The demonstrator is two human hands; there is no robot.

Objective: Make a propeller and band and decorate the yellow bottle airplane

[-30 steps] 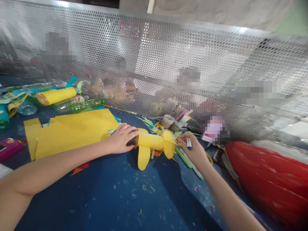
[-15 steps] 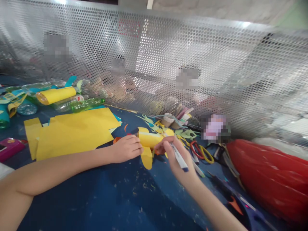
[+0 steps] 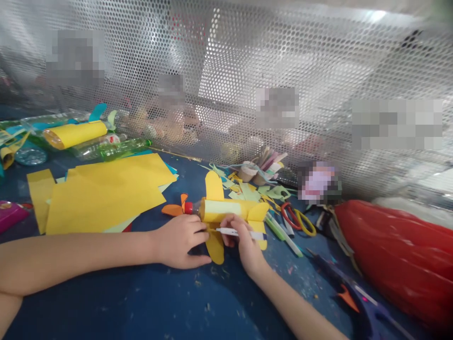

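A toy plane made from a plastic bottle wrapped in yellow paper (image 3: 247, 208) lies on the blue table, with yellow wings, a pale strip along its top, a red cap and an orange propeller (image 3: 172, 209). My left hand (image 3: 184, 241) rests flat beside its nose, fingertips at the near wing (image 3: 215, 250) and thumb stretched apart. Between the fingers of my right hand (image 3: 242, 241) is a white marker pen (image 3: 257, 235) with a dark blue end. Its tip points left, at the root of the near wing; I cannot tell whether it touches.
Yellow paper sheets (image 3: 106, 193) lie left, with bottles (image 3: 123, 148) behind. Paper scraps, pots of sticks (image 3: 247, 171) and red-and-yellow-handled scissors (image 3: 306, 223) sit beyond the plane. A glue gun (image 3: 368, 302) and red bag (image 3: 396, 255) are right. A perforated metal screen (image 3: 226, 94) stands behind.
My right hand has moved from the plane's tail to the near wing, turning the pen so its tip points left. My left hand has shifted nearer to me; the far wing and propeller now show.
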